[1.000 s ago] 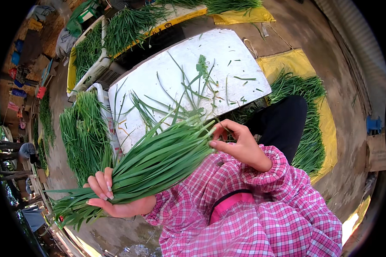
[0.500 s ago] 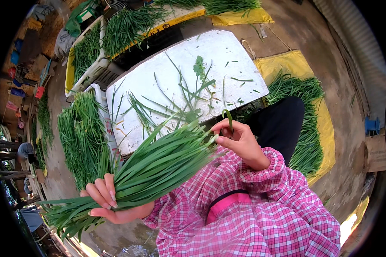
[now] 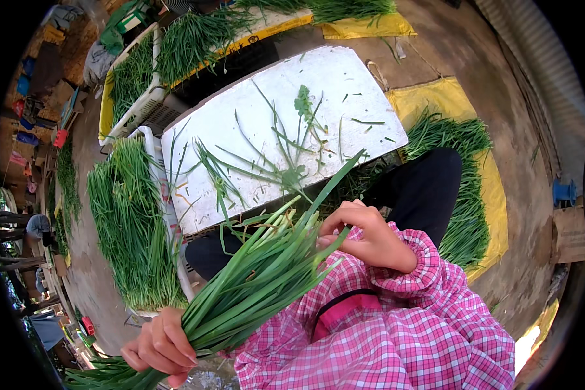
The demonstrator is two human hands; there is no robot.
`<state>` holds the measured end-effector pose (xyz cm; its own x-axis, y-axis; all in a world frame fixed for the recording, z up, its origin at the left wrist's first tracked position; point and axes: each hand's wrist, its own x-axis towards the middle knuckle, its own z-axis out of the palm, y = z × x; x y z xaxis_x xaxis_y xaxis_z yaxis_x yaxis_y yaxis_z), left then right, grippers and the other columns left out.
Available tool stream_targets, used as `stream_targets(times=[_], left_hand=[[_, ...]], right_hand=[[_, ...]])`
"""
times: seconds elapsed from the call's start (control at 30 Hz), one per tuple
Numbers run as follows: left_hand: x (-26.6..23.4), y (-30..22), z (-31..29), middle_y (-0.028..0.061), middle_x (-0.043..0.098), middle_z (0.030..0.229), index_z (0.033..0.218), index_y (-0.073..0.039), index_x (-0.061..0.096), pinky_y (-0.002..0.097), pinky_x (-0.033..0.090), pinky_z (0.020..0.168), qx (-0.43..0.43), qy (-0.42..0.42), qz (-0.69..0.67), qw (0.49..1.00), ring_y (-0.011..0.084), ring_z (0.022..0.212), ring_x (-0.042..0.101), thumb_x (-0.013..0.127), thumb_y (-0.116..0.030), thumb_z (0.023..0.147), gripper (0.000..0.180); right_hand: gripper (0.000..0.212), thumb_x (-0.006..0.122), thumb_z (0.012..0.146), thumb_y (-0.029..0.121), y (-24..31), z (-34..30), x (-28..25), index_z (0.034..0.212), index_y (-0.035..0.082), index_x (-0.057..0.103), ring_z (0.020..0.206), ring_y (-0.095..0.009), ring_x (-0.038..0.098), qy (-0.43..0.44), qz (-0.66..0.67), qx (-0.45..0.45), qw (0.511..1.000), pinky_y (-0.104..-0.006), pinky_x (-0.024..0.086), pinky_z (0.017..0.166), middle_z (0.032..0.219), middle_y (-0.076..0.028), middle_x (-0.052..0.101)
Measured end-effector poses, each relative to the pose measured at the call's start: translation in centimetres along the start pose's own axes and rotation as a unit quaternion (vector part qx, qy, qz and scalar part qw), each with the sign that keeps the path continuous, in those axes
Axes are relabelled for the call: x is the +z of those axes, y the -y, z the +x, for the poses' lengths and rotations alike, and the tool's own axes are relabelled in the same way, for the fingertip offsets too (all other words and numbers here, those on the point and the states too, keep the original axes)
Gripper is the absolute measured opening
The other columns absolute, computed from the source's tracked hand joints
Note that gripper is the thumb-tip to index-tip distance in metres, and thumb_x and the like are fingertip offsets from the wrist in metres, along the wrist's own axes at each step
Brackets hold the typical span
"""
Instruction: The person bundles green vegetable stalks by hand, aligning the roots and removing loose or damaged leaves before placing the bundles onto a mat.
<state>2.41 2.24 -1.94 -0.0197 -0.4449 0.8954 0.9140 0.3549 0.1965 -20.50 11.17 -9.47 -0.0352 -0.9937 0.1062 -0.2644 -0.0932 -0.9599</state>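
Observation:
My left hand (image 3: 162,344) is wrapped round a thick bunch of garlic chives (image 3: 253,286), which slants up to the right over my lap. Below that hand, the leaf ends trail off toward the lower left. At the pale stem end, my right hand (image 3: 367,237) is closed in a pinch, with a green chive leaf (image 3: 331,246) between thumb and fingers. One long leaf sticks out past the stems toward the white board (image 3: 331,71). Loose chive blades, cut bits and a small leafy weed (image 3: 303,104) lie scattered on that board.
To the left stands a big stack of chives (image 3: 127,227) beside a white crate edge (image 3: 151,146). More chives (image 3: 465,195) lie on yellow sheeting (image 3: 497,221) to the right. At the back, chives (image 3: 192,45) fill crates. My knee (image 3: 429,188) is right of the board.
My left hand has moved down with the bunch, which now tilts more steeply. My right hand is slightly lower, and a long leaf now juts from the stem end.

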Motion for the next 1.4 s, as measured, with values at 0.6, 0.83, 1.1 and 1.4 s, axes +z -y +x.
stream_targets(times=[0.6, 0.83, 1.1, 1.4], left_hand=[[0.4, 1.7, 1.0, 0.0002, 0.051, 0.054, 0.072, -0.012, 0.035, 0.0219, 0.044, 0.047, -0.089, 0.190, -0.118, 0.971, 0.0098, 0.044, 0.049, 0.065, 0.000, 0.064, 0.033], [-1.6, 1.0, -0.6, 0.0050, 0.053, 0.057, 0.076, -0.010, 0.030, 0.0256, 0.048, 0.049, -0.076, 0.119, -0.043, 0.989, 0.0143, 0.049, 0.053, 0.065, 0.003, 0.067, 0.039], [-1.0, -0.7, -0.5, 0.0022, 0.050, 0.052, 0.074, -0.011, 0.032, 0.0226, 0.044, 0.044, 0.018, 0.022, -0.069, 0.997, 0.0113, 0.042, 0.049, 0.064, 0.003, 0.066, 0.035], [-0.9, -1.0, -0.1, 0.0013, 0.050, 0.050, 0.073, -0.011, 0.035, 0.0221, 0.044, 0.045, -0.010, 0.091, -0.083, 0.992, 0.0103, 0.042, 0.048, 0.064, 0.000, 0.065, 0.032]], right_hand=[[0.019, 0.066, 0.071, 0.012, -2.2, 0.7, 1.9, 0.086, 0.002, 0.060, 0.073, -0.006, 0.047, 0.174, 0.432, 0.298, 0.833, -0.0211, 0.036, 0.070, 0.079, 0.000, 0.055], [0.006, 0.063, 0.071, 0.004, -2.7, 0.3, 2.2, 0.068, 0.000, 0.059, 0.067, -0.006, 0.048, 0.100, 0.345, 0.358, 0.862, -0.0205, 0.037, 0.060, 0.077, -0.001, 0.057], [0.010, 0.059, 0.075, 0.006, -8.1, -1.6, 0.0, 0.069, -0.001, 0.057, 0.068, -0.006, 0.048, -0.153, 0.242, 0.358, 0.889, -0.0228, 0.039, 0.064, 0.076, -0.003, 0.056], [0.019, 0.059, 0.077, 0.013, 0.3, 0.3, 0.7, 0.091, 0.002, 0.052, 0.082, -0.007, 0.048, -0.012, 0.144, 0.012, 0.989, -0.0217, 0.039, 0.069, 0.086, -0.003, 0.052]])
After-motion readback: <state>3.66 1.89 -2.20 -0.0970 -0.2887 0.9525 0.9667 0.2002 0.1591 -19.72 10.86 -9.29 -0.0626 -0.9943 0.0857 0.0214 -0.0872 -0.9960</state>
